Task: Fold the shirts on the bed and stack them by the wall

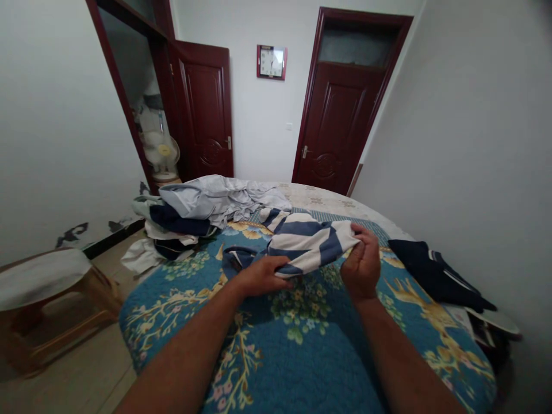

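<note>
A navy and white striped garment (302, 238) lies bunched on the blue floral bedspread (302, 356) in front of me. My left hand (261, 275) grips its near left edge with fingers closed on the cloth. My right hand (363, 263) pinches its right end, fingers curled around the fabric. Both forearms reach out over the bed.
A heap of grey, navy and white clothes (202, 210) sits at the bed's far left corner. A dark navy garment (435, 276) lies at the right by the wall. A wooden stool (52, 299) stands on the left floor. Two dark red doors (340, 121) are behind.
</note>
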The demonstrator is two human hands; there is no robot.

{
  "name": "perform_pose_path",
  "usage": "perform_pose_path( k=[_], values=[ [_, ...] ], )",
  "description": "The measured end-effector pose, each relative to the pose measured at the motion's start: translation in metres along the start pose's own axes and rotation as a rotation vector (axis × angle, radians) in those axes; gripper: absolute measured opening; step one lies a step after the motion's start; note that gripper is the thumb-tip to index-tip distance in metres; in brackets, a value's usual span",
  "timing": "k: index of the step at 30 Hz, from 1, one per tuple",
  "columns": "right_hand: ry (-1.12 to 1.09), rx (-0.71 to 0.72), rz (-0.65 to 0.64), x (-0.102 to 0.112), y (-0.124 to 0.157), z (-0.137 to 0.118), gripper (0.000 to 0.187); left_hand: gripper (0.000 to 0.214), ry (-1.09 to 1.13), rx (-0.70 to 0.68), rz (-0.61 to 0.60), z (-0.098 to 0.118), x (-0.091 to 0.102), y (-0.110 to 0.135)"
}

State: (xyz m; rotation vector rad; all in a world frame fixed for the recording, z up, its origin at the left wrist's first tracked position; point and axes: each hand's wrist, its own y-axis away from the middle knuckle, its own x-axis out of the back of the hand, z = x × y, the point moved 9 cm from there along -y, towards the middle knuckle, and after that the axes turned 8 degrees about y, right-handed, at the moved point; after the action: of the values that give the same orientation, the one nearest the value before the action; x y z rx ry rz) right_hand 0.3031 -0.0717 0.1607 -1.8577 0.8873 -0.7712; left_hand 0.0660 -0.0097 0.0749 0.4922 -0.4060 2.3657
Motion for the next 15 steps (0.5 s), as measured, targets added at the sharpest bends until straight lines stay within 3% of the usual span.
perform_pose_path(
  k=[4,6,8,11,13,15],
  values=[
    [0.053,0.221,0.021,0.014,0.0,-0.022,0.013,0.016,-0.209,-0.127,0.183,0.003,0.016,0.001],
    [0.066,0.255,-0.04,0.005,0.006,-0.02,0.013,0.018,-0.265,-0.2,0.321,0.007,0.031,0.004],
    [0.033,0.279,-0.151,-0.013,0.016,-0.016,0.018,0.024,-0.262,-0.173,0.486,0.003,0.053,0.01],
    [-0.038,0.266,-0.317,-0.041,0.03,-0.004,0.033,0.03,-0.108,-0.058,0.84,-0.014,0.098,0.03],
    [-0.025,0.202,-0.338,-0.051,0.036,0.011,0.042,0.029,0.088,-0.013,1.106,-0.031,0.127,0.054],
    [0.041,0.129,-0.338,-0.059,0.042,0.031,0.049,0.03,0.278,0.002,1.298,-0.049,0.15,0.076]
  ],
)
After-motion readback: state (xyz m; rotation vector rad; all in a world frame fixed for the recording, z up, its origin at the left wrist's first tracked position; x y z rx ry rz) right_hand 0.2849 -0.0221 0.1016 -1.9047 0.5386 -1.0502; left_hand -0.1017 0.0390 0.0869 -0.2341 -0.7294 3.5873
